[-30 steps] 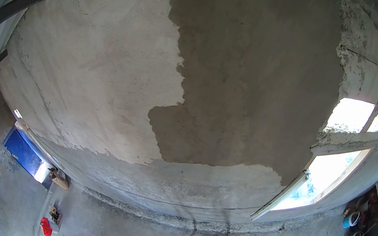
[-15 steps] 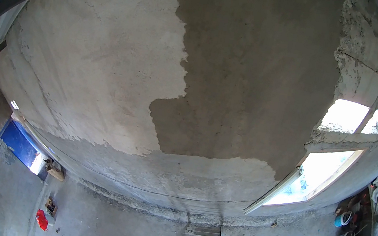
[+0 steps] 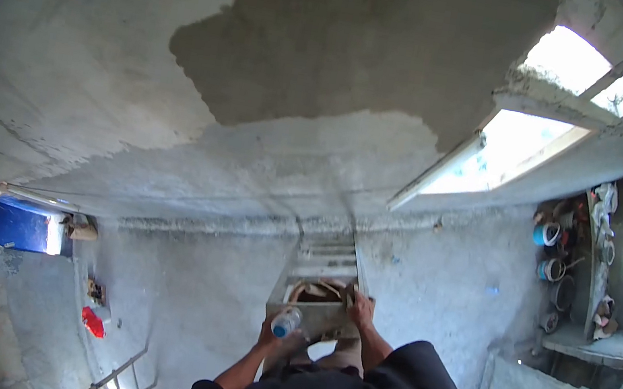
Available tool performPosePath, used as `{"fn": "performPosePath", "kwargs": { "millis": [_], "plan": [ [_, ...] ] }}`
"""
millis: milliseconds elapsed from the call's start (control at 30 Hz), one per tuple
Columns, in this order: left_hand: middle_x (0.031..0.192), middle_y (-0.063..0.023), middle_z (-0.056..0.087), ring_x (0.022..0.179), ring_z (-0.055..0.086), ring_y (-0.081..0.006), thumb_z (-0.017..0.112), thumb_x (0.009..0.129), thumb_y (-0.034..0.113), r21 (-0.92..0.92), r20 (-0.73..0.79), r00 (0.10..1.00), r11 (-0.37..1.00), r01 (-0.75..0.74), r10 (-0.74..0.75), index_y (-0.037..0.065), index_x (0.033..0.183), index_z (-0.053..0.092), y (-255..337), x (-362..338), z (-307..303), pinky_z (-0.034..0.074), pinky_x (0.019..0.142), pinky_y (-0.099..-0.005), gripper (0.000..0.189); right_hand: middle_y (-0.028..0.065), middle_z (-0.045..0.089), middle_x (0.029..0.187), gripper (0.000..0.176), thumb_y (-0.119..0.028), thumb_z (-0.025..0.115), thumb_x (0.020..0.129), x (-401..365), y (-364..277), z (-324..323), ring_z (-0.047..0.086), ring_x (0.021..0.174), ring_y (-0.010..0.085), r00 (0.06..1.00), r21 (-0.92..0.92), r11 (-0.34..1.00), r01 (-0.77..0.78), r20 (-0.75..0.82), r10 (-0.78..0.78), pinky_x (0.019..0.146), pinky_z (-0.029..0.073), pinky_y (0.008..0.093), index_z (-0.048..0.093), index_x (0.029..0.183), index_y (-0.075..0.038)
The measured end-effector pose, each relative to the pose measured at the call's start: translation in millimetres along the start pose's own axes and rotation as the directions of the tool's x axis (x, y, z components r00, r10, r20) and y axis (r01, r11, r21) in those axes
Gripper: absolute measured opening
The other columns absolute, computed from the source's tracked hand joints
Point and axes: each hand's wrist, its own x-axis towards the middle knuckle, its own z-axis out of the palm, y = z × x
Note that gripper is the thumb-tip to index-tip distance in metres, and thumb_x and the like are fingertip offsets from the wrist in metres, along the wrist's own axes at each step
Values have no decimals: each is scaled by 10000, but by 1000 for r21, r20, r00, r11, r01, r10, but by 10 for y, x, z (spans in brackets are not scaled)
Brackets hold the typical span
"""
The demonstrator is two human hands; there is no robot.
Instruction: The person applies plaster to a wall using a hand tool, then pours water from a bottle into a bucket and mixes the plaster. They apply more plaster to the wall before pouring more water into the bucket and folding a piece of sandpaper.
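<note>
A clear plastic bottle (image 3: 292,319) with a blue cap is in my left hand (image 3: 268,335), its cap towards me. That hand is closed at the bottle's side, its fingers partly hidden. My right hand (image 3: 362,308) is closed over the right side of the ladder (image 3: 327,260), beside a small dark brown piece. Between my hands, a round container (image 3: 299,290) with a pale brown rim sits at the ladder's top, dark inside. Below it, the ladder's steps lead down towards the wall's foot.
Ahead rises a plastered wall (image 3: 104,64) with a dark, damp-looking patch (image 3: 351,46). A bright window opening (image 3: 509,156) lies to the right. Several buckets (image 3: 549,270) stand by a shelf at right. A blue panel (image 3: 17,226) and a red item (image 3: 93,322) are at left.
My view has tipped downward, so the wall has shifted up in view and my arms and dark top now show. Both hands keep about the same places at the ladder's top.
</note>
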Motion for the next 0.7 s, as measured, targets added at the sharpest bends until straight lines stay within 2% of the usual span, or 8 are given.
{"fn": "performPosePath", "kwargs": {
  "millis": [67,133,200,300,400,600,667,700],
  "plan": [
    [1138,-165,578,1056,559,-288,843,561,358,-33,-3,992,991,129,-129,47,1190,519,-100,-55,21,435,907,-386,774,196,622,947,337,-115,562,716,-8,70,81,583,875,387,1000,12,1000,1,12,-1,760,422,487,570,1049,-68],
    [1182,-191,535,1094,528,-317,828,565,373,24,-130,988,996,83,-79,39,1260,437,440,-41,-103,422,922,-392,865,177,622,949,347,-132,568,718,-86,202,247,580,876,373,995,52,998,23,-103,-17,781,399,476,564,1059,-65],
    [1203,-195,507,1113,505,-311,820,567,408,74,-138,990,997,2,8,5,1273,397,723,14,-180,405,939,-408,917,163,621,944,363,-134,575,720,-15,-120,-121,575,872,357,999,-28,1000,-9,32,10,794,382,458,551,1075,-58],
    [1253,-208,453,1164,457,-344,802,578,432,85,-11,992,988,127,-127,1,1304,344,1062,-27,-299,381,964,-420,961,150,612,883,314,-143,576,732,-77,-41,33,568,848,346,996,-38,999,36,-82,-39,790,385,450,547,1038,-75],
    [1272,-215,424,1179,435,-351,799,577,448,147,4,998,987,56,-58,-7,1328,295,858,-62,-309,371,976,-427,1013,146,594,832,213,-152,566,750,-18,-216,-177,567,823,340,1000,-24,1000,-1,-15,1,782,383,453,537,948,-78],
    [1319,-238,323,1259,311,-368,811,566,276,210,219,975,978,-13,-34,3,1388,122,487,-248,-591,299,1040,-418,1107,137,580,801,134,-178,548,801,12,-301,-256,568,788,329,1000,-28,1000,-6,-21,6,784,381,441,516,877,-73],
    [1321,-230,325,1261,307,-365,754,622,168,276,308,951,955,-109,20,-1,1373,159,21,-367,-699,267,1059,-411,973,136,577,796,135,-184,546,808,0,-305,-271,568,784,326,999,-21,1000,1,-34,-2,782,383,438,516,878,-73],
    [1322,-225,326,1261,308,-364,720,644,124,275,258,965,961,-22,-52,-4,1360,187,-99,-377,-746,257,1065,-406,901,135,575,791,136,-189,544,815,0,-312,-268,569,781,322,998,-13,1000,14,-54,-15,780,385,434,516,879,-73]
  ]
}}
